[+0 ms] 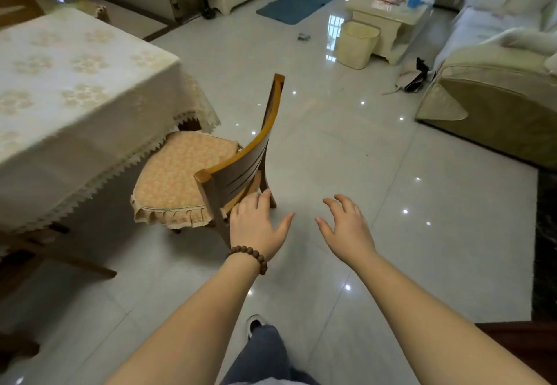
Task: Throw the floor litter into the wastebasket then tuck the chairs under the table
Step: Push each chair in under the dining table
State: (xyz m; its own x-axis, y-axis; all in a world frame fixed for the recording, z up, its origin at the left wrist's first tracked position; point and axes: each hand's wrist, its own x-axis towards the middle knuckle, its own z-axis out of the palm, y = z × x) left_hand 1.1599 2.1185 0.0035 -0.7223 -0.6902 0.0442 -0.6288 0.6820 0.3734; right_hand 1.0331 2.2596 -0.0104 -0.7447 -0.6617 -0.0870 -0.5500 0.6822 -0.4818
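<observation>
Wooden and fitted with an orange cushion, the chair (211, 170) is standing at the near right corner of the table (75, 83), its seat partly under the hanging lace edge of the cloth and its curved back pointing out into the room. Both arms are reaching forward over the pale tiled floor (331, 158). The left hand (256, 224), with a brown bead bracelet (250, 256) on its wrist, is hovering just at the near end of the chair back with fingers spread and relaxed, gripping nothing; whether the fingertips are touching the wood cannot be told. The right hand (346, 227) is hanging just to the right of it, also spread and holding nothing, clear of the chair. Far across the floor, a cream wastebasket (355, 45) is standing beside a low coffee table (388, 13). A small dark scrap of litter (303, 36) is lying on the tiles left of the basket, and more things are lying on the floor near the sofa (488, 95) at the right.
</observation>
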